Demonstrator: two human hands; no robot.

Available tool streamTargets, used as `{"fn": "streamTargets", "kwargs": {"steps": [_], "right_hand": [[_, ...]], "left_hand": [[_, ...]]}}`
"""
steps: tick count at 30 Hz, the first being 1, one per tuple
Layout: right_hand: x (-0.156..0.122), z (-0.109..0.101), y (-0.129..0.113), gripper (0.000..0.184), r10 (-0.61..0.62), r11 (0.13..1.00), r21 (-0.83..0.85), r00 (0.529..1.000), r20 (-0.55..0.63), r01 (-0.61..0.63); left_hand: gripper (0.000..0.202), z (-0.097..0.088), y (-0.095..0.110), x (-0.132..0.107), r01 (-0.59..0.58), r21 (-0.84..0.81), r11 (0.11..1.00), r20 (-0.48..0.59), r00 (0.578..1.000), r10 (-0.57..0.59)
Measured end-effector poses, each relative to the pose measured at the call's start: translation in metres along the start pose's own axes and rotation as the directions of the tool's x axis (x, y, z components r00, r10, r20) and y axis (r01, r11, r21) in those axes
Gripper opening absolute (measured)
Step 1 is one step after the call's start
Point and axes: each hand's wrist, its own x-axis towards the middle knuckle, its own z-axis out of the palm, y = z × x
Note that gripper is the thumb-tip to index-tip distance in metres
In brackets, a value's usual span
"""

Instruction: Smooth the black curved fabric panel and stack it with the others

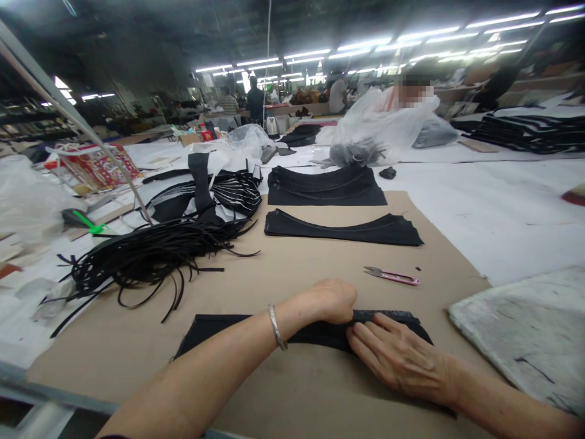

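lower centre, the black panel (214,327) runs left to right, hollow edge downward; left hand (336,300) curled, pinch unclear; right hand (397,355) fingers pressed together.

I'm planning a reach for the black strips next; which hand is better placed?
Probably the left hand: the black strips lie on its side, and the right hand would have to cross the left forearm. Both touch the near black fabric.

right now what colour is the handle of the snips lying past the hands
Pink; the handle of the snips shows best in the head view.
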Motion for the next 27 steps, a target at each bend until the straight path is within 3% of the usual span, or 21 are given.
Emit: {"fn": "streamTargets", "kwargs": {"steps": [8,13,17,21,24,27], "right_hand": [[0.001,-0.001,0.006,0.029,0.134,0.991,-0.011,0.991,0.016,-0.134],[-0.006,-0.001,0.0,0.026,0.2,0.974,0.103,0.979,0.042,-0.204],[-0.013,-0.001,-0.012,0.026,0.304,0.932,0.18,0.949,0.083,-0.314],[-0.014,-0.002,-0.017,0.022,0.372,0.896,0.229,0.925,0.081,-0.381],[-0.014,-0.002,-0.015,0.02,0.413,0.866,0.264,0.905,0.097,-0.424],[-0.013,-0.002,-0.008,0.017,0.422,0.861,0.26,0.899,0.116,-0.438]], "left_hand": [[0.025,0.001,-0.011,0.002,0.036,-0.154,0.987,-0.037,0.998,-0.042],[0.023,0.007,-0.021,-0.001,0.037,-0.266,0.963,-0.171,0.982,-0.085],[0.021,0.015,-0.018,-0.02,-0.036,-0.27,0.962,-0.355,0.932,-0.065],[0.021,0.045,0.002,-0.043,-0.115,-0.061,0.992,-0.487,0.871,0.071],[0.03,0.081,0.014,-0.055,-0.018,0.126,0.992,-0.537,0.84,0.083],[0.043,0.11,0.019,-0.061,0.041,0.182,0.983,-0.616,0.784,0.081]]}}
